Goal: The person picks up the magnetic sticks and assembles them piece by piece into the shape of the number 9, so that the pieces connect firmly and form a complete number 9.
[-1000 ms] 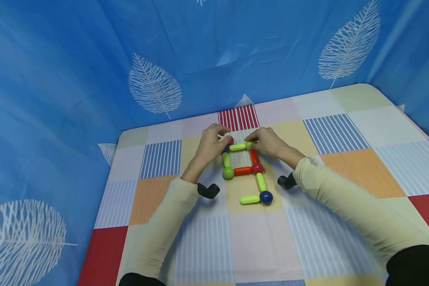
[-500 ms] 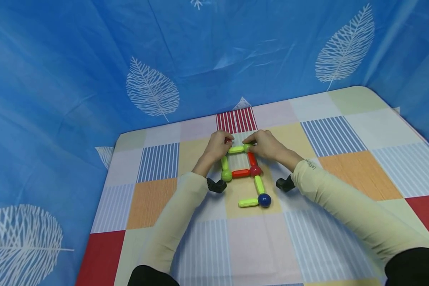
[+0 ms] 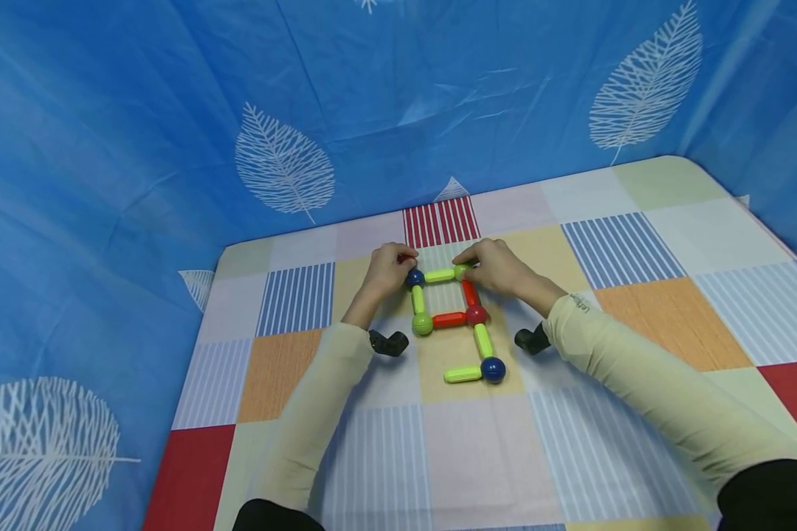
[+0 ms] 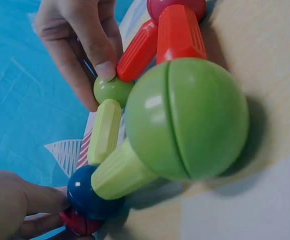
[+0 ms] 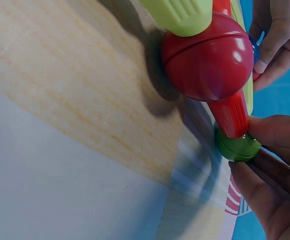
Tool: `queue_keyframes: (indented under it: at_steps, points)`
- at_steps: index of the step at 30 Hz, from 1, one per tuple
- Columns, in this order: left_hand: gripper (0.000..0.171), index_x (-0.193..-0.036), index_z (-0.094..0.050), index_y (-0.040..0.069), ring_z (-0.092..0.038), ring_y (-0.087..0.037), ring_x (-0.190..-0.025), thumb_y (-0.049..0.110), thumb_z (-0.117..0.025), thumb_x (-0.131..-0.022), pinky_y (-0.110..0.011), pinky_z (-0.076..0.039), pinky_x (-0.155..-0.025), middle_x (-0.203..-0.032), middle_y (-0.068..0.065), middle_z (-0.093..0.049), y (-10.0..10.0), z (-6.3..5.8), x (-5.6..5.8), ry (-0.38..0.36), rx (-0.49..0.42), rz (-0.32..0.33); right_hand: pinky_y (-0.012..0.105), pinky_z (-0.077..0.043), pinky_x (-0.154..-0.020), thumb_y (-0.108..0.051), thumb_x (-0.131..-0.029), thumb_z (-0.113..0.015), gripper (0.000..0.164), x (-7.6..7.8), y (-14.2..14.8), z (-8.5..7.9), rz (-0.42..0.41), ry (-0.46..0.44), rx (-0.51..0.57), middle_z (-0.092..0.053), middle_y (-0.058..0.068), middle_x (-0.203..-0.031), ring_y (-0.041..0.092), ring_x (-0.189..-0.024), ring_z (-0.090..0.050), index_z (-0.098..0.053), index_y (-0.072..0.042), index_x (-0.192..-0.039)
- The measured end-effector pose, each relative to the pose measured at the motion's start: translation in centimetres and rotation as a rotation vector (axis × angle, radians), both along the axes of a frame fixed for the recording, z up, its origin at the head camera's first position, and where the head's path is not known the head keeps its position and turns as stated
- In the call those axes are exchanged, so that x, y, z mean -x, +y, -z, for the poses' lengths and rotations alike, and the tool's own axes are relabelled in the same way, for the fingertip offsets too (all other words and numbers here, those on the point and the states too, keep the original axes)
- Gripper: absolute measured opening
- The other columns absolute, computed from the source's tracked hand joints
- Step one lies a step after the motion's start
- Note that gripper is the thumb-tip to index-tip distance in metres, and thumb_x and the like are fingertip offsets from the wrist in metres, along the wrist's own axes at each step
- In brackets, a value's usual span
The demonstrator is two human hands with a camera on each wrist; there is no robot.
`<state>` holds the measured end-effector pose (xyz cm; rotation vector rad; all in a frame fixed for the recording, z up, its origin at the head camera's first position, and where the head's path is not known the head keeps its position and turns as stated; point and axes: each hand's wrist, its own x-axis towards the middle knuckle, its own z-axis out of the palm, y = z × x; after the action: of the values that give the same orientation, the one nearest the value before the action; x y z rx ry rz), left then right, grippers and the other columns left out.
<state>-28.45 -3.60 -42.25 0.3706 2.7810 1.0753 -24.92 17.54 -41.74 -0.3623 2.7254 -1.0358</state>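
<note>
My left hand [image 3: 387,271] pinches a red ball [image 4: 79,223], most of which the fingers hide in the head view. That ball sits right up against a dark blue ball [image 3: 415,277] at the far left corner of a square of coloured sticks and balls. At the far right corner, my right hand [image 3: 498,267] grips a light green ball [image 5: 237,146] between thumb and fingers. A yellow-green stick [image 3: 440,275] joins these two corners. The near corners are a green ball [image 3: 422,324] and a red ball [image 3: 476,315], with a red stick [image 3: 449,320] between them.
From the near red ball a yellow-green stick [image 3: 482,341] runs toward the person to a blue ball [image 3: 493,369], where another yellow-green stick [image 3: 463,375] points left. A patchwork cloth [image 3: 478,457] covers the table. A blue curtain [image 3: 438,96] hangs behind it.
My left hand first shifted right and nearer, covering the far left blue ball, then drew back left, uncovering it. The red ball sank behind the fingers. My right hand keeps its grip.
</note>
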Motion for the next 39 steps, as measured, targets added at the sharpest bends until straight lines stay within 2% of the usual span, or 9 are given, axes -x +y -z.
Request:
queue_keyframes:
  at_steps: [6, 11, 19, 29, 39]
  points:
    - [0.022, -0.115, -0.069, -0.003, -0.059, -0.026, -0.104, 0.004, -0.057, -0.098, -0.035, -0.049, -0.089, -0.112, -0.016, -0.066, -0.8, -0.1, -0.4, 0.002, -0.01, -0.01, 0.046, -0.048, -0.097, -0.003, -0.092, -0.063, 0.031, 0.0, 0.0, 0.2, 0.003, 0.003, 0.005, -0.065, 0.019, -0.123, 0.032, -0.116, -0.058, -0.068, 0.001, -0.122]
    - [0.021, -0.115, -0.069, -0.003, -0.06, -0.027, -0.104, 0.003, -0.057, -0.098, -0.036, -0.049, -0.09, -0.112, -0.016, -0.067, -1.6, 0.0, -0.8, 0.017, 0.0, 0.006, 0.047, -0.048, -0.097, -0.003, -0.092, -0.063, 0.031, -0.1, 0.0, 0.0, 0.002, 0.001, 0.005, -0.065, 0.019, -0.123, 0.031, -0.116, -0.058, -0.068, 0.001, -0.122]
    - [0.021, -0.114, -0.069, -0.004, -0.062, -0.027, -0.1, 0.003, -0.057, -0.098, -0.037, -0.051, -0.086, -0.108, -0.016, -0.067, -3.0, 0.0, -2.0, 0.036, -0.024, 0.024, 0.047, -0.046, -0.099, -0.003, -0.092, -0.062, 0.031, 0.0, 0.0, 0.0, 0.008, -0.01, 0.009, -0.065, 0.019, -0.124, 0.031, -0.115, -0.057, -0.068, 0.0, -0.122]
    - [0.021, -0.115, -0.069, -0.003, -0.062, -0.029, -0.107, 0.003, -0.059, -0.097, -0.038, -0.05, -0.093, -0.112, -0.016, -0.067, -4.1, 0.0, -3.4, 0.009, -0.053, 0.025, 0.047, -0.046, -0.099, -0.005, -0.092, -0.063, 0.031, 0.0, 0.0, 0.1, 0.021, -0.018, 0.013, -0.065, 0.018, -0.125, 0.031, -0.116, -0.057, -0.068, -0.001, -0.123]
    - [0.019, -0.112, -0.07, -0.001, -0.063, -0.028, -0.106, 0.002, -0.062, -0.095, -0.038, -0.051, -0.093, -0.111, -0.014, -0.066, -4.8, 0.0, -5.4, 0.006, -0.052, 0.038, 0.048, -0.047, -0.097, -0.005, -0.092, -0.063, 0.031, 0.0, 0.1, 0.0, 0.021, -0.024, 0.023, -0.064, 0.018, -0.125, 0.032, -0.114, -0.056, -0.068, -0.001, -0.123]
